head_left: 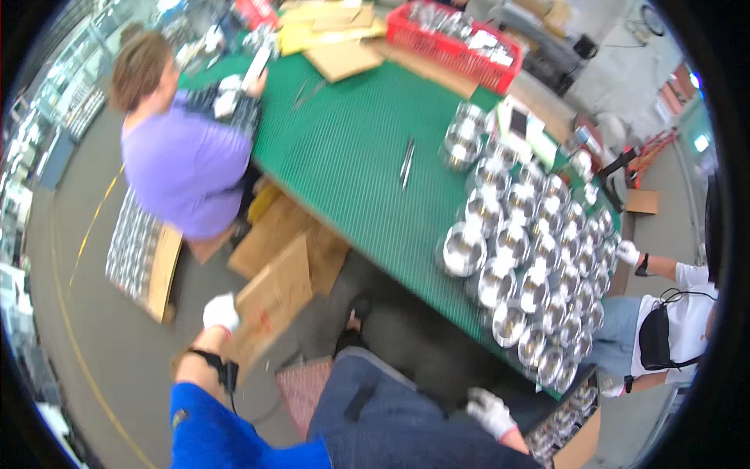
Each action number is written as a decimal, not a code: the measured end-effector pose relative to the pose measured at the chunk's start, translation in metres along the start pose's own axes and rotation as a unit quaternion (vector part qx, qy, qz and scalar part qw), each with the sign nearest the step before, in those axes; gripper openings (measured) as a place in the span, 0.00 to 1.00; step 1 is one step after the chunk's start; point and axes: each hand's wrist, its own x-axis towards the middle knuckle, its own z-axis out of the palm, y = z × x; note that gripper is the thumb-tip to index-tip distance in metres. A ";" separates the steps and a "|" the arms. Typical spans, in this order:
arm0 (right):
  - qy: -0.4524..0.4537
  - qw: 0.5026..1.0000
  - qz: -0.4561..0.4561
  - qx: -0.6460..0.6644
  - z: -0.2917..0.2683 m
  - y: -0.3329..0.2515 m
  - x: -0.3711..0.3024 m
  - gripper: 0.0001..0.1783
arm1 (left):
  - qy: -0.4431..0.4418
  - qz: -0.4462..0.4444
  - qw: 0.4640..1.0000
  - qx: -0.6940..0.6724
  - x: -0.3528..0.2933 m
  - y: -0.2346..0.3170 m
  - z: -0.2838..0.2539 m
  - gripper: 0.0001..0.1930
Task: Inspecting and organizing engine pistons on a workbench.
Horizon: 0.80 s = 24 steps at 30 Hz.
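Observation:
My left hand (221,313), in a white glove, is closed at the edge of a brown cardboard sheet (273,305) that stands tilted beside my leg. Its fingers are partly blurred. Lower right, my gloved right hand (491,412) hangs below the table with its fingers apart and nothing in it. Close to it is a cardboard box (582,445) with shiny metal parts inside. Many round silver metal cups (500,281) crowd the right side of the green table (336,156), with white pieces among them.
A pen (407,162) lies mid-table. At the back stand a red crate (453,43) of metal parts and flat cardboard pieces (344,59). A person in purple (187,164) is at the left, another in white (672,313) at the right. A stack of parts (137,250) stands left.

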 end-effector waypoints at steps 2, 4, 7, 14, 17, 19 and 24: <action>-0.046 0.997 0.055 -0.013 0.000 -0.025 0.004 0.27 | -0.045 -0.010 0.998 -0.052 0.053 0.016 0.019 0.13; 0.007 1.000 -0.020 0.014 0.016 -0.022 0.005 0.22 | -0.067 -0.008 0.995 -0.075 0.099 0.043 0.022 0.15; -0.022 0.992 0.095 0.077 0.014 -0.055 0.007 0.23 | -0.026 -0.012 0.987 -0.158 0.162 0.068 0.030 0.24; 0.042 0.979 0.198 0.009 0.027 -0.077 -0.011 0.29 | 0.017 -0.002 0.942 -0.336 0.225 0.127 0.082 0.29; 0.091 0.975 0.194 0.065 0.023 -0.076 -0.024 0.26 | -0.054 0.194 0.919 -0.340 0.240 0.108 0.131 0.23; 0.096 0.957 0.251 0.112 0.021 -0.071 -0.038 0.27 | -0.260 0.028 0.765 -0.589 0.235 0.054 0.193 0.13; 0.180 0.867 0.390 0.254 0.088 -0.024 -0.116 0.25 | -0.464 0.078 0.731 -0.494 0.178 0.120 0.159 0.14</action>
